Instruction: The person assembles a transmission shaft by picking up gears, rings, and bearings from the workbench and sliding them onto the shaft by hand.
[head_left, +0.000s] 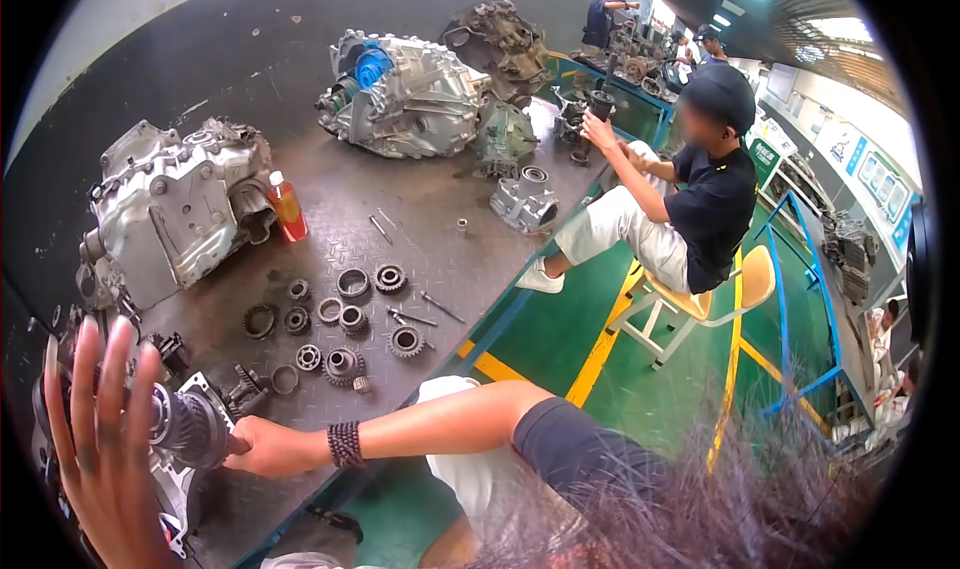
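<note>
Gripping the near end of a dark gear cluster (195, 433) at the lower left of the frame, your right hand (275, 446) has its fingers curled in, with a beaded black bracelet (345, 444) round the wrist. Your left hand (108, 449) is raised at the left edge, fingers straight and slightly spread, holding nothing; it overlaps the cluster in view, and you cannot tell from here whether it touches it. A silver housing plate (178, 489) shows beside and below the cluster, partly hidden by that hand.

On the bench (440, 269), to the right of the cluster, loose parts lie apart: a toothed gear (343, 366), a bearing (308, 358), a ring (285, 379) and several more gears and rings, with slim metal rods (412, 317) near them. A bottle of orange-red liquid (288, 209) stands upright beside the large gearbox (165, 214) at the left. Another gearbox housing (410, 104), with a blue part, sits at the upper centre. At the upper right, a seated co-worker (712, 194) in a dark cap holds a dark part (601, 106) over the bench edge.
</note>
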Tool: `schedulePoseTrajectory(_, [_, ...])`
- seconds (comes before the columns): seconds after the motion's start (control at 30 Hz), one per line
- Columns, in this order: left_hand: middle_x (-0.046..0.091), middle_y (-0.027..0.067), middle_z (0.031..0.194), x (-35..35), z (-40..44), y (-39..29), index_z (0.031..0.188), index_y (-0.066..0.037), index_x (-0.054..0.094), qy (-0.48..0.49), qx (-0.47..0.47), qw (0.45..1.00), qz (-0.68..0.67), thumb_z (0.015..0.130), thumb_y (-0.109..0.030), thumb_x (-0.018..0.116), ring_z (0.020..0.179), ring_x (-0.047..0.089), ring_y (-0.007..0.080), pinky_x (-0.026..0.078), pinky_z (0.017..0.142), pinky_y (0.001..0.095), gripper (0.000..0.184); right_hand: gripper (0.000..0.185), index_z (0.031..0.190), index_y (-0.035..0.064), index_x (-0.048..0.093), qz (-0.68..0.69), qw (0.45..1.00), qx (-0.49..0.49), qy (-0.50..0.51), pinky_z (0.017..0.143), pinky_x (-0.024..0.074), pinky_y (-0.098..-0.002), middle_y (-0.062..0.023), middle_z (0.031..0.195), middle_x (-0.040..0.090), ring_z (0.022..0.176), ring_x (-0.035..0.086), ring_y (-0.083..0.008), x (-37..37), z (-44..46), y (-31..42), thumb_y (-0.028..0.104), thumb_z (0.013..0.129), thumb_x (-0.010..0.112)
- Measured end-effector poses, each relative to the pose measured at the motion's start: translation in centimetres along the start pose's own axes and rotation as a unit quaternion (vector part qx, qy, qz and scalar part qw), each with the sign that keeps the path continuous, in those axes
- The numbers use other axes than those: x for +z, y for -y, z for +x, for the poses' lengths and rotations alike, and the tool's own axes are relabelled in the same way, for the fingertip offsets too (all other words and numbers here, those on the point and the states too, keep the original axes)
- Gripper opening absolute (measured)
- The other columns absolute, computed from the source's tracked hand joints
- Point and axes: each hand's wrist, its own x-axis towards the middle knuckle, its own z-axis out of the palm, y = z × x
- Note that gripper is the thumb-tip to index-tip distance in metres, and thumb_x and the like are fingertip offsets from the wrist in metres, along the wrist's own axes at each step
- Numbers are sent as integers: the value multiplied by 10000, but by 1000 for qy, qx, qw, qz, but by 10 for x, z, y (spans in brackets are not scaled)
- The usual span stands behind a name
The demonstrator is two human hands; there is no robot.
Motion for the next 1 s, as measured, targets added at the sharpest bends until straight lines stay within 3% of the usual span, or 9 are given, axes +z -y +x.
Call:
schedulePoseTrajectory(0.07, [650,64,1333,12,9,3,1379,-141,632,11,12,1000,3,901,-49,614,1412,534,299,434,1186,484,487,460,768,-39,451,-18,1000,-9,-12,554,341,-365,-60,666,281,657,319,-117,5,2,-3,298,998,661])
schedulePoseTrajectory(0.2, [595,50,1068,32,1,-1,1426,-139,628,14,49,993,108,849,-78,655,1061,605,230,474,1114,424,581,503,785,-39,450,-56,995,-64,-47,548,366,-400,-80,679,265,642,331,-126,15,8,-10,371,989,658])
schedulePoseTrajectory(0.33, [567,16,1028,4,6,-9,1471,-157,602,-1,55,994,91,866,-56,620,963,577,194,471,1063,394,613,368,841,-53,607,-81,988,-68,-108,583,428,-402,-172,629,405,589,417,-192,25,-5,0,284,950,709])
schedulePoseTrajectory(0.37, [564,6,1020,-6,6,-11,1461,-168,615,2,61,992,112,872,-74,615,947,577,184,474,1053,384,597,280,882,-43,644,-25,994,-22,-103,622,459,-432,-238,679,536,614,476,-346,30,-5,-1,219,905,739])
schedulePoseTrajectory(0.47, [581,-46,1037,-41,9,-13,1391,-241,691,-21,44,981,189,901,-122,633,870,579,128,490,999,343,508,288,834,-32,666,-98,987,-85,-96,577,464,-394,-264,692,546,598,487,-120,23,-5,18,250,869,709])
schedulePoseTrajectory(0.57, [619,-95,953,-61,2,-13,1269,-288,755,-87,-54,965,242,969,-118,656,761,565,87,479,912,295,359,216,786,2,703,-219,967,-107,-72,556,482,-407,-254,676,573,500,505,-242,-1,-15,78,215,823,705])
schedulePoseTrajectory(0.67, [649,-119,872,-56,-23,-17,1112,-289,804,-147,-178,946,228,960,-169,723,688,547,75,440,810,259,210,159,787,46,747,-403,911,-22,-84,614,542,-449,-214,696,660,641,690,-380,-23,-26,135,203,782,717])
schedulePoseTrajectory(0.83, [646,-24,882,-26,-54,-61,1383,-256,676,-2,-391,920,6,988,-186,676,642,600,151,471,665,325,401,152,837,123,813,-667,739,8,-98,650,542,-469,-177,678,676,664,689,-368,-38,-51,210,183,742,710])
schedulePoseTrajectory(1.0, [694,97,827,23,-51,-129,1473,-234,593,2,-551,791,-268,1011,-316,683,617,653,291,504,575,423,478,116,732,82,758,-814,580,12,-32,625,522,-457,-157,678,670,656,681,-345,-31,-55,266,173,679,708])
